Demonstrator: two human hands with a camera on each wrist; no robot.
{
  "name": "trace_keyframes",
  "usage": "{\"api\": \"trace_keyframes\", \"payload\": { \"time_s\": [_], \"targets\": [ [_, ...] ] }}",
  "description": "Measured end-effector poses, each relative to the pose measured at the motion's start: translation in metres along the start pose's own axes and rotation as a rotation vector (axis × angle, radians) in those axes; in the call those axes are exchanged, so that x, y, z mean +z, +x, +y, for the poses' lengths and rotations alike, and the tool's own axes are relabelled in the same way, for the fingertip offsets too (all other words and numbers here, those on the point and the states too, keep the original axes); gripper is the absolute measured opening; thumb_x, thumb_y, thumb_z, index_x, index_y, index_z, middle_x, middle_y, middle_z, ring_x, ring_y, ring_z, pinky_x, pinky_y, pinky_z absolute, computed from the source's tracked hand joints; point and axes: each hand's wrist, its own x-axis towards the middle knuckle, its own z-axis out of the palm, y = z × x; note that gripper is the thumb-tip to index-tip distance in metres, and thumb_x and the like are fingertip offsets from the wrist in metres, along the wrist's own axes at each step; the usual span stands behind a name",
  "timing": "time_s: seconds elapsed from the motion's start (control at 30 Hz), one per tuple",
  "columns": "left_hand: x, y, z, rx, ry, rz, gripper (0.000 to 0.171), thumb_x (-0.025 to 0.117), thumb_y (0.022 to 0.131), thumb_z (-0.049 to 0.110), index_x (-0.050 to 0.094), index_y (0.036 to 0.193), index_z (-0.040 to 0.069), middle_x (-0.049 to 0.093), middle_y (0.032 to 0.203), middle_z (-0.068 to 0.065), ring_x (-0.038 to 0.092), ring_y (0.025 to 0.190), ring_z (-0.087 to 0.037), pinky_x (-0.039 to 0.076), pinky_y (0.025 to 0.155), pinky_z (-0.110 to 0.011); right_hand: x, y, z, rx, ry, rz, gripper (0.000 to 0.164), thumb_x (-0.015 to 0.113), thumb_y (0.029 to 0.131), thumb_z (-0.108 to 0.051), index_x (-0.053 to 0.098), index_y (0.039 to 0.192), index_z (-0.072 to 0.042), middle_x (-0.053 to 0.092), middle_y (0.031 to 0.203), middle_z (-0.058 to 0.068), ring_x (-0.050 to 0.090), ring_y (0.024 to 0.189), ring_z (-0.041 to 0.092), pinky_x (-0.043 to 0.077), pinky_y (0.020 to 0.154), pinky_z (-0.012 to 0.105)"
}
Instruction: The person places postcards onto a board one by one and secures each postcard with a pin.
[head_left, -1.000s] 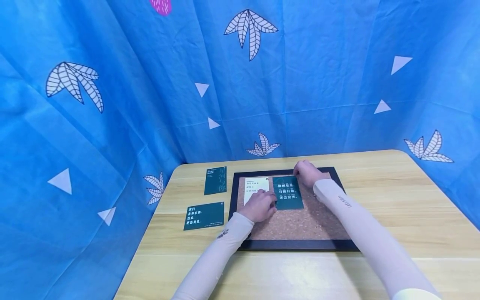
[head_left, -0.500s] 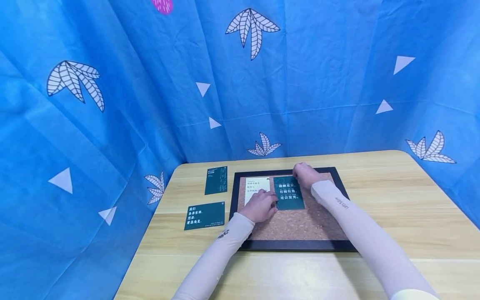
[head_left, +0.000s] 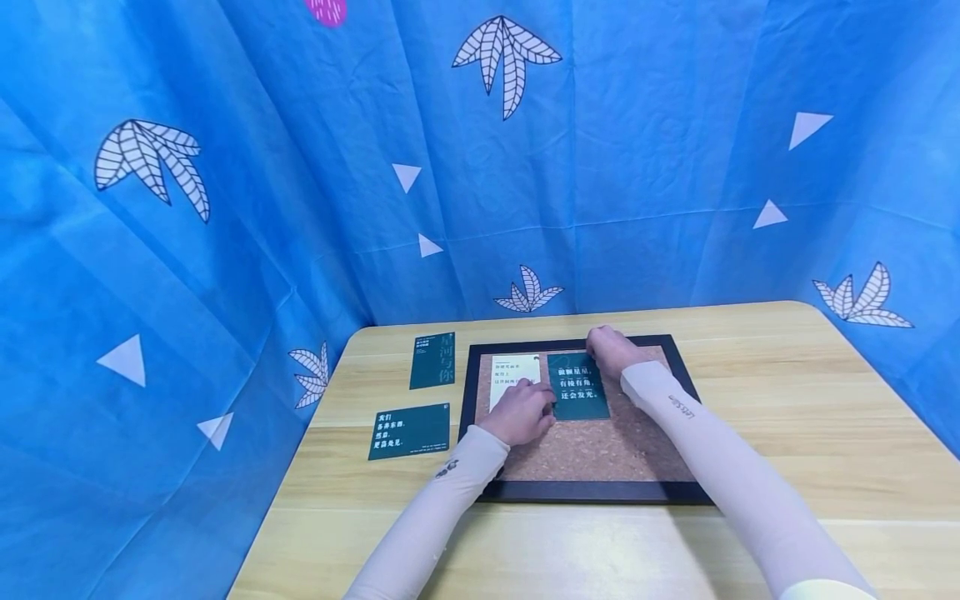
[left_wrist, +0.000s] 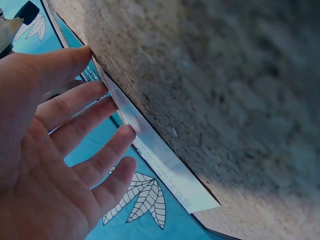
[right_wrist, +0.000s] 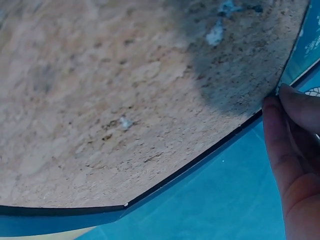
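On a black-framed cork board [head_left: 573, 454] lie a pale card [head_left: 506, 371] and, to its right, a dark green card [head_left: 579, 404] with white lettering. My left hand [head_left: 521, 412] rests over the pale card, its fingers loosely extended toward the green card's left edge. In the left wrist view, fingertips touch the pale card [left_wrist: 165, 165] and the thumb reaches the green card. At the green card's top right corner, my right hand [head_left: 611, 350] pinches a small pin-like thing between thumb and forefinger [right_wrist: 272, 115]; the fingertips mostly hide it. A small dark pin [head_left: 536, 358] marks the pale card's top right corner.
Two more green cards lie on the wooden table [head_left: 600, 550] left of the board: an upright one [head_left: 431, 362] behind and a sideways one [head_left: 408, 432] nearer. A blue patterned curtain [head_left: 637, 167] hangs behind the table and along its left side.
Both hands hold nearly the same places. The right hand has shifted very slightly at the green card's corner; the cards stay where they were on the board.
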Motion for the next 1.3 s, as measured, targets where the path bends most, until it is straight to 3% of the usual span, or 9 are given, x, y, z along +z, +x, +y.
{"api": "trace_keyframes", "payload": {
  "time_s": [0.2, 0.4, 0.67, 1.07, 1.3],
  "targets": [
    [-0.001, 0.000, 0.001, -0.005, -0.006, -0.003, 0.030, 0.070, 0.098, 0.031, 0.074, 0.124, 0.016, 0.070, 0.135, 0.000, 0.066, 0.115, -0.026, 0.057, 0.097, -0.037, 0.002, 0.002, 0.001, 0.001, -0.022, -0.009, 0.033, 0.058, 0.089, 0.012, 0.071, 0.068, -0.009, 0.069, 0.073, 0.005, 0.057, 0.066, 0.014, 0.051, 0.062, 0.033],
    [-0.001, 0.000, 0.001, -0.003, -0.013, -0.003, 0.030, 0.070, 0.098, 0.030, 0.075, 0.124, 0.016, 0.070, 0.136, -0.001, 0.066, 0.116, -0.026, 0.056, 0.098, -0.038, 0.001, 0.003, -0.003, 0.012, -0.048, -0.028, 0.022, 0.064, 0.088, 0.011, 0.073, 0.079, -0.007, 0.072, 0.083, 0.008, 0.067, 0.075, 0.019, 0.058, 0.068, 0.037],
    [-0.001, 0.000, 0.002, -0.001, -0.010, -0.014, 0.030, 0.070, 0.098, 0.030, 0.074, 0.124, 0.016, 0.070, 0.135, 0.000, 0.066, 0.115, -0.025, 0.056, 0.097, -0.036, -0.001, 0.001, -0.011, 0.041, -0.073, -0.061, 0.014, 0.065, 0.092, 0.008, 0.072, 0.091, -0.004, 0.071, 0.089, 0.011, 0.069, 0.082, 0.022, 0.059, 0.074, 0.039],
    [-0.005, 0.000, 0.003, 0.001, -0.016, -0.016, 0.029, 0.070, 0.099, 0.029, 0.075, 0.123, 0.015, 0.071, 0.134, 0.000, 0.066, 0.117, -0.025, 0.057, 0.098, -0.037, 0.003, 0.005, -0.013, -0.026, -0.159, -0.017, 0.010, 0.066, 0.093, 0.008, 0.068, 0.094, -0.001, 0.070, 0.089, 0.015, 0.070, 0.086, 0.027, 0.059, 0.077, 0.042],
    [-0.006, 0.000, 0.003, -0.009, -0.020, -0.028, 0.030, 0.070, 0.099, 0.030, 0.074, 0.124, 0.016, 0.070, 0.136, 0.000, 0.066, 0.117, -0.025, 0.056, 0.098, -0.037, 0.004, 0.004, -0.011, -0.033, -0.144, 0.007, 0.010, 0.065, 0.093, 0.008, 0.068, 0.094, -0.001, 0.070, 0.089, 0.015, 0.071, 0.084, 0.027, 0.060, 0.075, 0.041]
  ]
}}
